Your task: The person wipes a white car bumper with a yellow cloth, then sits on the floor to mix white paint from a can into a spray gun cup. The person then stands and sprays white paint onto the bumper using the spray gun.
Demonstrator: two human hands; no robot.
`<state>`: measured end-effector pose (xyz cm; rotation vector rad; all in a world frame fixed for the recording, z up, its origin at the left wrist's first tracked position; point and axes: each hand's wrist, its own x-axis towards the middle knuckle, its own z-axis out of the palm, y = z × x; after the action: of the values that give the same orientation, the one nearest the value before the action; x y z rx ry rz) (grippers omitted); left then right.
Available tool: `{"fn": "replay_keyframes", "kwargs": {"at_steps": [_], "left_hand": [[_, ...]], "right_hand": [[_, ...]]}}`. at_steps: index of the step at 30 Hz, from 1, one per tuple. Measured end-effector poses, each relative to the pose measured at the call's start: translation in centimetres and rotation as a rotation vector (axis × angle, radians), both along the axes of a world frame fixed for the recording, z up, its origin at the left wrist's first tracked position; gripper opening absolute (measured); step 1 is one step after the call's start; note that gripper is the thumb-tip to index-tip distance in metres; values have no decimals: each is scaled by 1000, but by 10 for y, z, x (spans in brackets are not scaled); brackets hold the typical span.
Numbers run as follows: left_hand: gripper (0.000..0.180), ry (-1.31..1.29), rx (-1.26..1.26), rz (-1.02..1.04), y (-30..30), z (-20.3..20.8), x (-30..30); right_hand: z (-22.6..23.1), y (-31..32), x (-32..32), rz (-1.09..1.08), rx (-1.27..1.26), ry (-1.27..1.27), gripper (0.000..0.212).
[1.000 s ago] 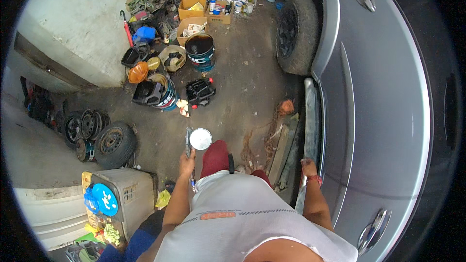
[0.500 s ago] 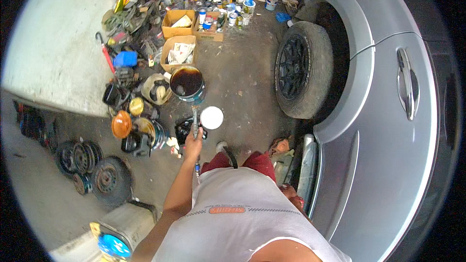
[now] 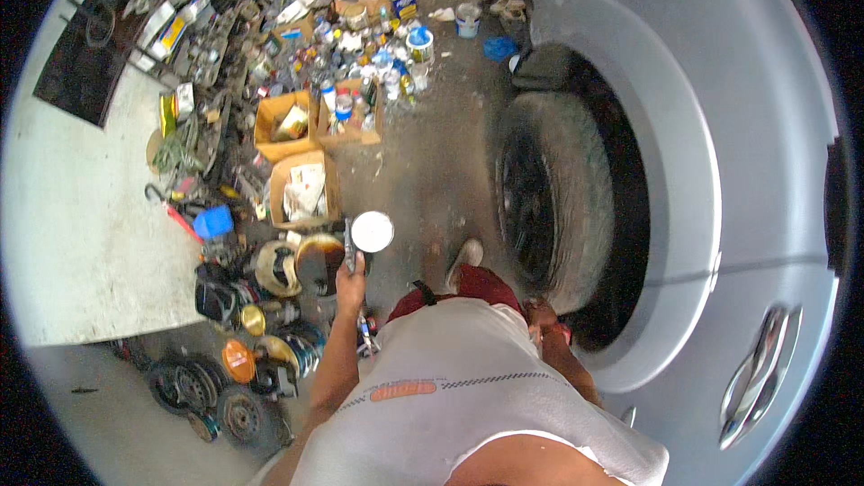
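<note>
My left hand (image 3: pixel 351 286) is closed around the handle of a spray gun (image 3: pixel 349 247), held out in front of me. A round white cup top (image 3: pixel 373 232) sits beside the gun's body. Below the fist, a hose fitting (image 3: pixel 366 328) hangs by my forearm. Low at my right side, my right hand (image 3: pixel 542 317) is closed, with a bit of red showing by its fingers; what it holds is unclear. It is close to the car's wheel (image 3: pixel 567 207). Beyond the gun, a bucket of dark brown liquid (image 3: pixel 315 265) stands on the floor, partly hidden by the left hand.
A silver-grey car (image 3: pixel 756 171) fills the right side, its wheel arch around the tyre. Cardboard boxes (image 3: pixel 337 182), cans and bottles crowd the left and far floor. Loose wheels (image 3: pixel 245 416) lie at the lower left beside a pale panel (image 3: pixel 99 243).
I have stepped forward along the car, so the wheel and boxes are nearer. The spray gun stays in my left hand, and more of my right arm shows.
</note>
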<state>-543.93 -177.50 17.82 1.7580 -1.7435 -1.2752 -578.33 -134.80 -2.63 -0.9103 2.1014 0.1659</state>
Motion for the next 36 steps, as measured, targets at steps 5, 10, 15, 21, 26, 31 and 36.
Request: {"fn": "replay_keyframes", "kwargs": {"at_steps": [5,10,15,21,26,31,36], "left_hand": [[69,-87,121,99,-80,27,-116],[59,138,-4,54,-175,11,-209],[58,74,78,67,-309,-22,-281],[44,85,110,139,-463,-12,-379],[45,-169,139,32,-573,2,-429],[50,-49,132,165,-652,23,-500],[55,-186,84,287,-718,36,-572]], "right_hand": [[155,-286,-125,-229,-493,-208,63],[278,-502,-197,71,-895,-184,57],[326,-661,-237,254,-985,-251,64],[346,-844,-283,488,-932,-172,81],[360,-962,-323,652,-961,-114,86],[355,-1068,-381,661,-1072,-81,86],[336,-1184,-453,881,-1040,-181,82]]}}
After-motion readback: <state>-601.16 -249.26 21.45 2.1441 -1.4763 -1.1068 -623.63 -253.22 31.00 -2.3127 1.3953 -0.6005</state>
